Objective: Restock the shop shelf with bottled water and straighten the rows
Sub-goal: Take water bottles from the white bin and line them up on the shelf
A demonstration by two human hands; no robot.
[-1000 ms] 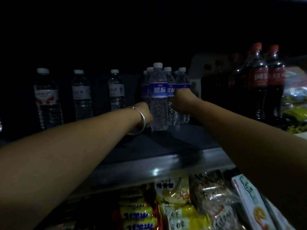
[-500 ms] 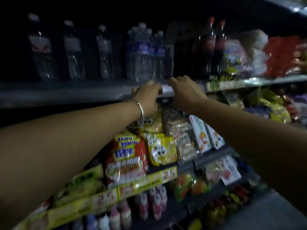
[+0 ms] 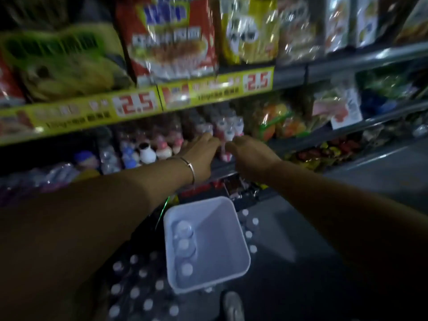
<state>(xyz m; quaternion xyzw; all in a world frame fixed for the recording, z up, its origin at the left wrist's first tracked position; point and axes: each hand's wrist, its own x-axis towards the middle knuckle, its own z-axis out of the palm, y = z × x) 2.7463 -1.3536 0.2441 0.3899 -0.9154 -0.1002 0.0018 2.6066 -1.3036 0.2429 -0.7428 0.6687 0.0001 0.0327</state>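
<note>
Nearest to me, at the bottom of my view, a pack of bottled water (image 3: pixel 139 288) stands on the floor (image 3: pixel 347 228), seen from above as white caps; I count roughly a dozen, though the dim light makes the count unsure; beside it sits one white bin (image 3: pixel 206 244) with three bottles (image 3: pixel 184 249) lined along its left wall; four more caps (image 3: pixel 251 230) show just past its right rim.

Above that my two forearms reach forward; the left wrist carries one silver bangle (image 3: pixel 190 166); the left hand (image 3: pixel 201 150) is out in front of the lower shelf (image 3: pixel 222 169), its fingers (image 3: pixel 205 137) stretched fairly straight and holding nothing that I can see; the right hand (image 3: pixel 249 154) sits just beside it with its fingers curled loosely downward, and whether they hold anything I cannot tell through the blur.

Beyond the hands a cluster of small pink-capped bottles (image 3: pixel 228 129) stands on that shelf, too smeared to count; further up, two yellow price strips (image 3: pixel 139 103) each read 2.5; above them I make out a green packet (image 3: pixel 62 59), a red packet (image 3: pixel 169 38) and a yellow packet (image 3: pixel 250 28), one of each.
</note>
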